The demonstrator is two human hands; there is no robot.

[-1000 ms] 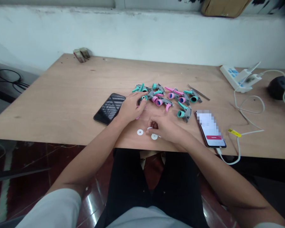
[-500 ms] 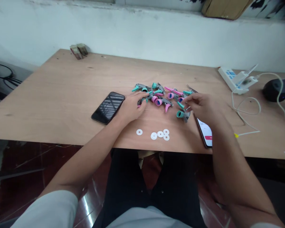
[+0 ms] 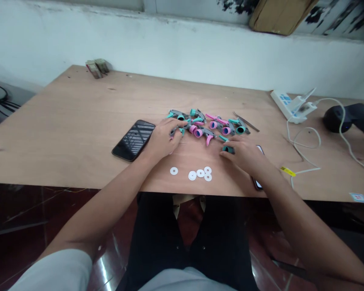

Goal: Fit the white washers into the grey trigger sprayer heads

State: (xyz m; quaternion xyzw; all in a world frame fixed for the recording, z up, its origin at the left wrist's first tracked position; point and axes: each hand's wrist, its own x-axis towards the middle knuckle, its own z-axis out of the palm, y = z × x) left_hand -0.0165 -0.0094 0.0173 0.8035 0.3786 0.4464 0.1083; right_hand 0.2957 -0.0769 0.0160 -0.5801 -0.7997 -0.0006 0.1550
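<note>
A pile of small grey trigger sprayer heads [image 3: 209,123] with teal or pink caps and levers lies mid-table. My left hand [image 3: 162,138] rests at the pile's left end, fingers curled over a grey head [image 3: 176,129]. My right hand [image 3: 245,152] lies palm down at the pile's near right, fingers closed round a grey head with a teal cap [image 3: 228,149]. Several white washers [image 3: 200,173] lie near the table's front edge, between my two hands and untouched.
A dark phone [image 3: 133,139] lies left of my left hand. A second phone [image 3: 257,184] is mostly hidden under my right wrist. Tweezers [image 3: 246,121] lie behind the pile. A power strip [image 3: 286,104], white cables [image 3: 306,139] and a black device [image 3: 336,117] sit at the right.
My right hand left the washers, reached to the right side of the pile, then came down on the teal-capped head nearest me. My left hand stayed at the pile's left end.
</note>
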